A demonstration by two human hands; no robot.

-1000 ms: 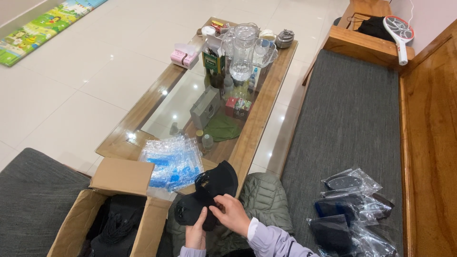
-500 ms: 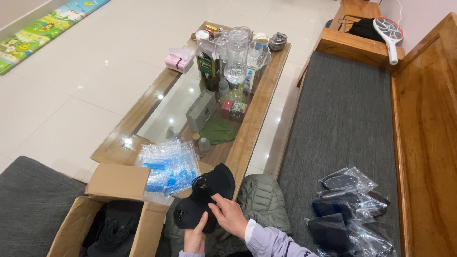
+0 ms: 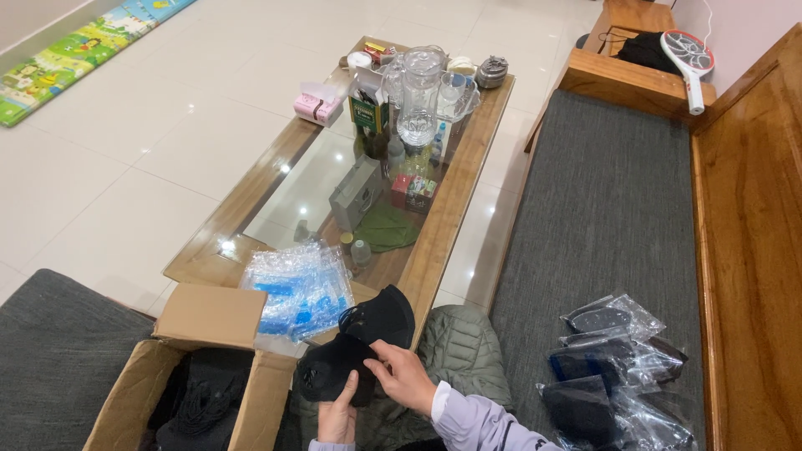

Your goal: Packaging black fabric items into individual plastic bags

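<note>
Since the earlier frames your view has tipped a little, so the glass-topped table (image 3: 251, 242) sits slightly higher and further right in the picture, while your hands and the black fabric masks (image 3: 359, 347) remain low in the middle, over your lap. Your grasp looks much the same as before.

Your left hand (image 3: 338, 416) comes up from below with its fingers closed on the lower edge of the black fabric masks. Your right hand (image 3: 407, 377) lies over them from the right, thumb and fingers pinched together on the cloth near its middle. Both hands are clamped on the bundle, which is held just above the green padded jacket (image 3: 464, 355) on your knees, close to the table's near edge.

You seem to be at the sorting stage: separating or straightening one mask from the bundle. The open cardboard box (image 3: 205, 376) at your left holds more dark pieces, the stack of empty clear bags (image 3: 301, 288) lies on the table corner just beyond your hands, and filled bags (image 3: 614, 367) rest on the grey bench cushion (image 3: 610, 209) at your right.

The next move probably calls for peeling a single mask free, then freeing one hand to take a clear bag.
</note>
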